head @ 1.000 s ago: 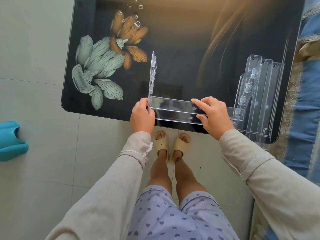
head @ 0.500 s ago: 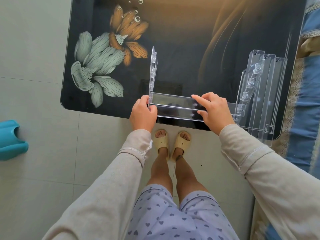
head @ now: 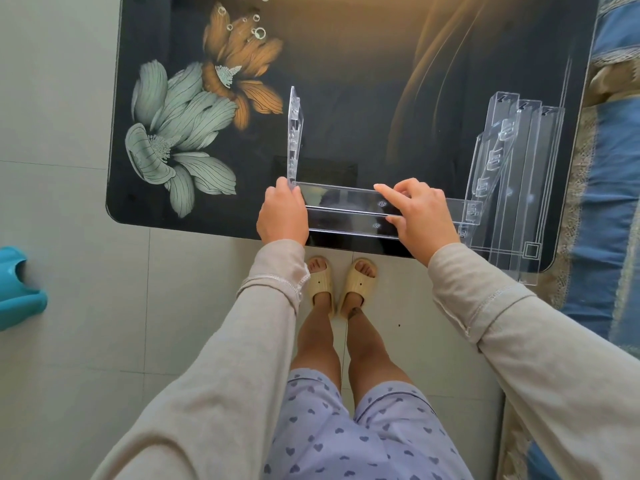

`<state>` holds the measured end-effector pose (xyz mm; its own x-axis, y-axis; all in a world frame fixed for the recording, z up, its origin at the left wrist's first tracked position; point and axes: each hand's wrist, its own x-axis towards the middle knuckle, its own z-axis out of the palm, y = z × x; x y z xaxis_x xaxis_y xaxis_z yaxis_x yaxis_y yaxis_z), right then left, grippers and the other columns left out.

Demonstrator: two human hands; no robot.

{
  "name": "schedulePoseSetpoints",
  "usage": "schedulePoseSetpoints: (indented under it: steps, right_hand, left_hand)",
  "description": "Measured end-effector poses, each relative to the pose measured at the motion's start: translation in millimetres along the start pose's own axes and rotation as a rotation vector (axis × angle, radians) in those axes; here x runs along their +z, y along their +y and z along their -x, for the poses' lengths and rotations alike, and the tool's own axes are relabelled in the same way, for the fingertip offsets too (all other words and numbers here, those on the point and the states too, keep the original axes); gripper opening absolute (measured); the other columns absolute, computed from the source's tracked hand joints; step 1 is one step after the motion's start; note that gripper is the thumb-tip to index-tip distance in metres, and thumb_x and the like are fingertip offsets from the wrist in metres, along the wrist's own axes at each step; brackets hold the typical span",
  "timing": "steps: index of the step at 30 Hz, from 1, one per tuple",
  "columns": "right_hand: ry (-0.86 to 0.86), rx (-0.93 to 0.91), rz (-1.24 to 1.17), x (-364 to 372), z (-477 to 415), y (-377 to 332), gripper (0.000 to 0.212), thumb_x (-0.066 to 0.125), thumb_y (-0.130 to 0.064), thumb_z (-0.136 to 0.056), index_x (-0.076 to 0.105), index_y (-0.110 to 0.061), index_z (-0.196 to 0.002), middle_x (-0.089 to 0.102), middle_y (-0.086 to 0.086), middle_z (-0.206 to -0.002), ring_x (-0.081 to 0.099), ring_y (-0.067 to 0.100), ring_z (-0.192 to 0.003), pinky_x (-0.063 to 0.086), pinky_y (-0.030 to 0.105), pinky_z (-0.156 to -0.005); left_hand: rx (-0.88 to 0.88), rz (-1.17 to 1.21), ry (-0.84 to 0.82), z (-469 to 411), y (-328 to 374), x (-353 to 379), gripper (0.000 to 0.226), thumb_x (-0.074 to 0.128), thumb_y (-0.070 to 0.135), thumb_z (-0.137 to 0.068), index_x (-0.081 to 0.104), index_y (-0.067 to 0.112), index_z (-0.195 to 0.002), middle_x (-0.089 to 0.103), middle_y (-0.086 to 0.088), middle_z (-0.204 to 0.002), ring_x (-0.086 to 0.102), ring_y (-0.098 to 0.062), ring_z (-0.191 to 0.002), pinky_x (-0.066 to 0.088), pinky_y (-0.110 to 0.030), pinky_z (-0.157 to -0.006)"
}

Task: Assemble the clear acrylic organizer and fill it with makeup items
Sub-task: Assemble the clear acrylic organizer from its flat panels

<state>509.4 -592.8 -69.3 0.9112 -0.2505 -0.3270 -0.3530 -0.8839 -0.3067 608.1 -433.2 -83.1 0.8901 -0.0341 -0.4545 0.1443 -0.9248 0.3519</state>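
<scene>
One tray [head: 346, 209] seating into side panel [head: 295, 133] | left hand [head: 282, 216] grips joint | right hand [head: 420, 216] pinches tray middle | next: likely pressing tabs home

One head-worn, wide-angle view. We look steeply down from the standing wearer, nearly straight onto the slippered feet [head: 341, 282] just below frame centre. The black glass table [head: 381, 64] fills the upper half, and its near edge crosses the middle. The left hand [head: 282, 216] and right hand [head: 420, 216] hold the clear acrylic shelf [head: 346, 206] at centre, near the lens. The left sleeve [head: 225, 358] and right sleeve [head: 519, 341] enter from the lower corners. Tiled floor [head: 69, 341] takes the left side.
</scene>
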Motion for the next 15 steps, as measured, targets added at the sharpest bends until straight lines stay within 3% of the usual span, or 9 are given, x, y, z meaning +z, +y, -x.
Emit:
schedulePoseSetpoints:
  steps: [5, 7, 9, 13, 15]
  right_hand:
    - [0.021, -0.012, -0.007, -0.8, 4.8, 0.3, 0.051, 0.06, -0.009, -0.086, 0.046, -0.013, -0.134, 0.056, 0.014, -0.121, 0.049, 0.031, -0.114, 0.031, 0.039, -0.106]
    - [0.094, -0.014, -0.053, -4.7, 12.2, 0.4, 0.055, 0.065, -0.007, -0.081, 0.048, -0.009, -0.132, 0.056, 0.016, -0.123, 0.049, 0.032, -0.117, 0.032, 0.041, -0.107]
    - [0.232, 0.024, -0.139, -9.4, 23.4, 3.5, 0.052, 0.066, -0.004, -0.077, 0.052, -0.005, -0.128, 0.057, 0.017, -0.122, 0.051, 0.033, -0.117, 0.036, 0.041, -0.104]
    - [0.501, 0.206, -0.358, -16.2, 49.0, 18.2, 0.039, 0.061, -0.001, -0.08, 0.056, 0.0, -0.119, 0.058, 0.02, -0.116, 0.053, 0.032, -0.111, 0.038, 0.033, -0.102]
    - [0.567, 0.363, -0.468, -17.2, 59.5, 28.0, 0.033, 0.057, 0.0, -0.082, 0.057, 0.0, -0.115, 0.059, 0.019, -0.112, 0.054, 0.03, -0.107, 0.042, 0.031, -0.097]
  left_hand:
    - [-0.041, 0.042, 0.019, 2.7, -1.3, 2.1, 0.033, 0.036, 0.03, -0.098, 0.051, 0.005, -0.112, 0.06, -0.015, -0.108, 0.049, -0.02, -0.082, 0.035, -0.03, -0.067]
    - [-0.019, 0.08, 0.055, 6.6, -6.2, 2.0, 0.036, 0.042, 0.036, -0.094, 0.051, 0.007, -0.114, 0.06, -0.012, -0.107, 0.055, -0.023, -0.09, 0.041, -0.034, -0.071]
    - [0.039, 0.063, 0.162, 13.9, -9.9, 0.6, 0.044, 0.048, 0.038, -0.09, 0.048, 0.008, -0.123, 0.059, -0.011, -0.114, 0.055, -0.027, -0.103, 0.042, -0.038, -0.084]
    - [0.31, 0.022, 0.388, 37.3, 0.6, 3.0, 0.04, 0.058, 0.022, -0.081, 0.058, 0.002, -0.115, 0.063, -0.018, -0.112, 0.059, -0.035, -0.102, 0.045, -0.045, -0.086]
    - [0.489, -0.015, 0.365, 49.1, 13.8, 12.7, 0.036, 0.063, 0.016, -0.078, 0.061, 0.002, -0.11, 0.065, -0.018, -0.108, 0.062, -0.036, -0.099, 0.047, -0.047, -0.087]
